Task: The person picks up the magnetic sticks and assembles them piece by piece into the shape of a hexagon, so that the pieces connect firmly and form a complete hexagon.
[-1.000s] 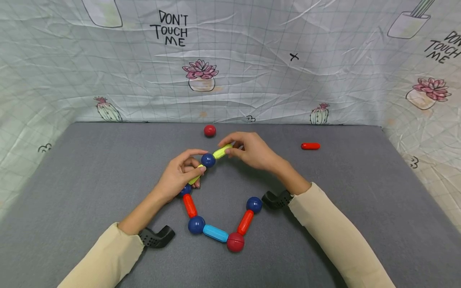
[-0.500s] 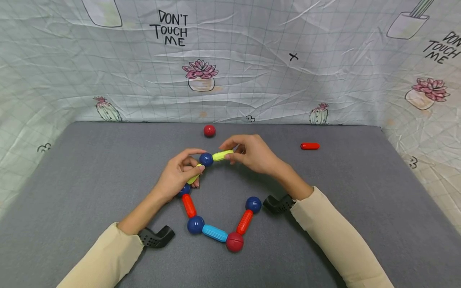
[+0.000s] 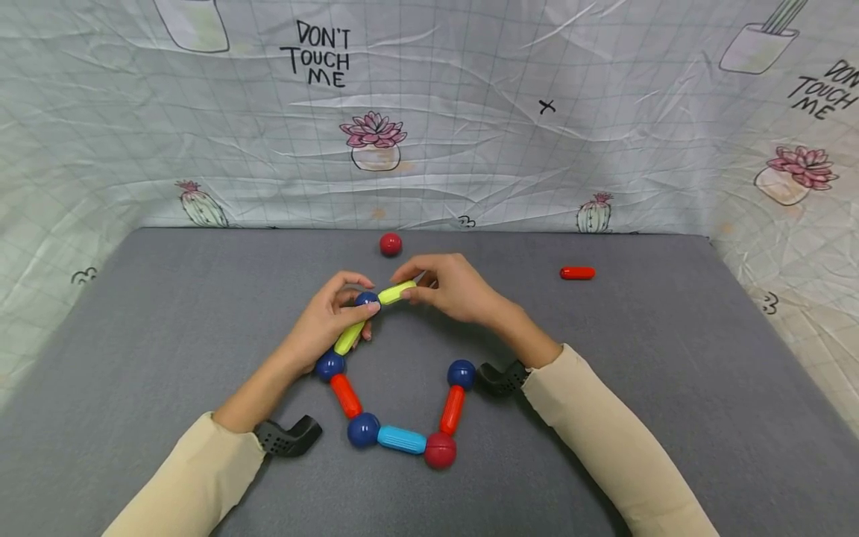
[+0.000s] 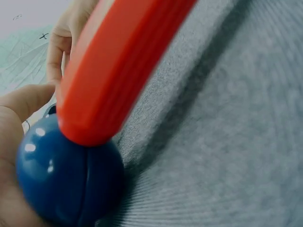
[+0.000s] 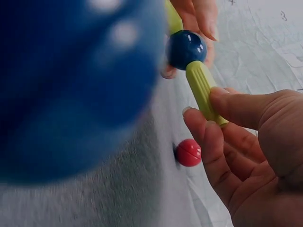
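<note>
Magnetic balls and rods form a chain, open at the right. My left hand [image 3: 330,317] holds the blue ball [image 3: 367,300] at its top, thumb across the ball's near side. A yellow-green rod [image 3: 349,338] runs from that ball down to another blue ball [image 3: 330,366] beside the palm. My right hand [image 3: 450,287] pinches a second yellow-green rod [image 5: 202,90] between thumb and fingers; its far end meets the top blue ball [image 5: 187,49]. Below, a red rod [image 3: 346,396], blue ball [image 3: 364,430], light-blue rod [image 3: 402,439], red ball [image 3: 440,450], red rod [image 3: 452,410] and blue ball [image 3: 461,374] follow.
A loose red ball [image 3: 391,244] lies near the back edge of the grey table [image 3: 201,313]. Farther right is a loose red rod [image 3: 578,273]. Behind the table hangs a printed cloth [image 3: 470,149]. The end blue ball is close to the right wrist's black camera [image 3: 499,379].
Both hands have drawn left with the upper part of the chain. My left thumb has shifted from the yellow-green rod onto the top blue ball. The chain's right end has swung slightly left.
</note>
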`<state>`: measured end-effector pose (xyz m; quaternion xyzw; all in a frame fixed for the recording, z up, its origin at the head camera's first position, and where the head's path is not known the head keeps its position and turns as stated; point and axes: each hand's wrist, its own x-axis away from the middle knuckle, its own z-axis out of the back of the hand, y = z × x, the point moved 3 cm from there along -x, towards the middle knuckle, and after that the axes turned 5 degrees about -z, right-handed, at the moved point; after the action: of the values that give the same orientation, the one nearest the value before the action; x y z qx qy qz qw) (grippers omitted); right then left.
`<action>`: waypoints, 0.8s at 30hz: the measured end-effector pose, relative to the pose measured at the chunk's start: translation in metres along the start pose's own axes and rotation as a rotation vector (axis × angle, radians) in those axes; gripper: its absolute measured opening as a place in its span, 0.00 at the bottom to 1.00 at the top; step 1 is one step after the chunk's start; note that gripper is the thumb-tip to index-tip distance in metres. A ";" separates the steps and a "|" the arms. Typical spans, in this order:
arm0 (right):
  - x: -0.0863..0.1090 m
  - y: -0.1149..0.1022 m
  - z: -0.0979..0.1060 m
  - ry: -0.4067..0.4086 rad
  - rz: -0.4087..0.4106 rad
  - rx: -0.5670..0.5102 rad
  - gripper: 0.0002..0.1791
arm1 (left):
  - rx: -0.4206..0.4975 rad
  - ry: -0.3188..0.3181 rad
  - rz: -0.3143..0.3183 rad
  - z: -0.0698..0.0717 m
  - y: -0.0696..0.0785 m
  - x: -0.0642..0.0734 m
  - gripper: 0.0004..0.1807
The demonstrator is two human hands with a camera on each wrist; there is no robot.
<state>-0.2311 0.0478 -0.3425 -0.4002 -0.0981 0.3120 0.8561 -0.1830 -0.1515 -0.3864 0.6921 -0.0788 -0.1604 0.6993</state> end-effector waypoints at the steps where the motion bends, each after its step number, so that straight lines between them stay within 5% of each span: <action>1: -0.001 0.000 -0.002 -0.011 -0.002 -0.001 0.13 | -0.011 -0.002 -0.003 0.000 0.000 0.000 0.22; 11: -0.013 -0.003 -0.002 -0.075 -0.030 0.017 0.13 | -0.156 0.054 -0.081 0.004 0.001 -0.001 0.15; 24: -0.036 0.011 0.015 0.056 -0.119 0.079 0.18 | -0.217 0.155 -0.166 0.008 -0.002 0.002 0.14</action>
<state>-0.2709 0.0405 -0.3378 -0.3682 -0.0854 0.2529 0.8906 -0.1838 -0.1594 -0.3879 0.6270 0.0508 -0.1716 0.7582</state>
